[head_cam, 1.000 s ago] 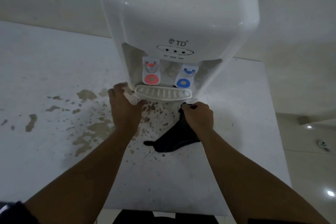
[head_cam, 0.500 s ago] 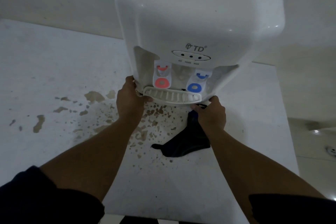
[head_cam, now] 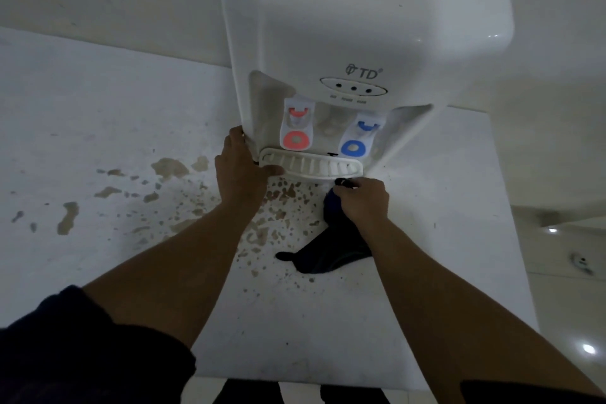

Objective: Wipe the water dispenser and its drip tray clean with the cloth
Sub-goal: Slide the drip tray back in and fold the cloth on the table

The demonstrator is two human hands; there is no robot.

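Gripping the ribbed white plastic drip tray (head_cam: 311, 167) with left hand (head_cam: 241, 170) fingers curled, right hand (head_cam: 362, 198) fingers clenched around dark crumpled cloth (head_cam: 331, 248) on stained white surface (head_cam: 98, 128).

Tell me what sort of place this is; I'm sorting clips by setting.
Probably an indoor pantry or utility corner, though I can't be sure: a tabletop water dispenser with hot and cold taps stands on a stained white counter against a plain wall, with glossy floor tiles beside it.

The white surface (head_cam: 98, 108) carries the water dispenser (head_cam: 360, 26), a dark cloth (head_cam: 331, 256) and scattered brown stains (head_cam: 170, 167).
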